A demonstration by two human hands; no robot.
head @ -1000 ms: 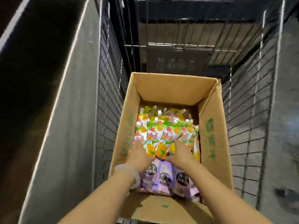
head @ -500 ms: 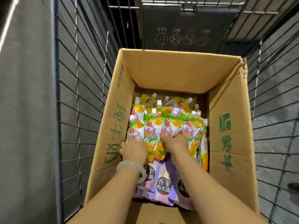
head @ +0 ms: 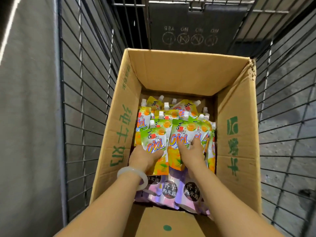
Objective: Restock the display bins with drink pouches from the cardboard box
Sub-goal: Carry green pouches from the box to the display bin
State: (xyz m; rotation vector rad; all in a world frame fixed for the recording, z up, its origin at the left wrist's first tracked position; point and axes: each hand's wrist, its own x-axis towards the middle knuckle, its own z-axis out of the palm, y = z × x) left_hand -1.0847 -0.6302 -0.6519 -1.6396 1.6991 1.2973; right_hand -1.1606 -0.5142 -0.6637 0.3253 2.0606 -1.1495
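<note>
Orange pouches (head: 179,134) lie spouts away, lengthwise

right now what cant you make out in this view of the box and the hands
Head view, the only one:
- Fingertips of the left hand and right hand: tucked among the green-orange pouches, so the grip is unclear.
- Purple pouches: partly hidden by both forearms and the pouches lying over them.
- How deep the cardboard box is filled: lower layers covered.
- Display bins: not in view.
- Markings on the dark panel: upside down, dim.
</note>
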